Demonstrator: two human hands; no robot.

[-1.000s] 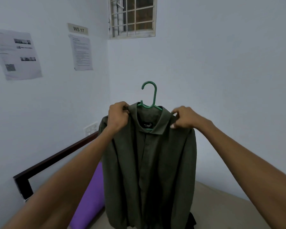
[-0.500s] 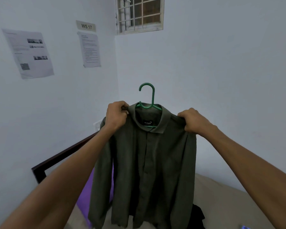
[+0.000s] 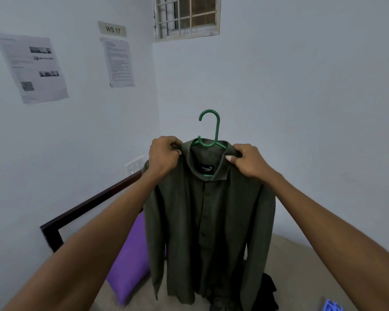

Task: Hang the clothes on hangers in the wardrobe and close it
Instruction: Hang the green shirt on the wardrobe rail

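A dark olive button-up shirt (image 3: 208,223) hangs in front of me on a green plastic hanger (image 3: 212,129), whose hook sticks up above the collar. My left hand (image 3: 164,157) grips the shirt's left shoulder beside the collar. My right hand (image 3: 248,161) pinches the right shoulder by the collar. Both hold the shirt up in the air above the bed. The hanger's arms are hidden inside the shirt. No wardrobe is in view.
Below lies a bed with a beige sheet (image 3: 301,263), a purple pillow (image 3: 130,259) and a dark wooden headboard (image 3: 88,205). A black garment (image 3: 267,290) lies behind the shirt; a blue object (image 3: 332,306) shows at the bottom right. White walls meet in a corner ahead.
My right hand has shifted inward along the shoulder toward the collar. The shirt sleeves now hang straighter. The view has turned slightly, showing more of the bed.
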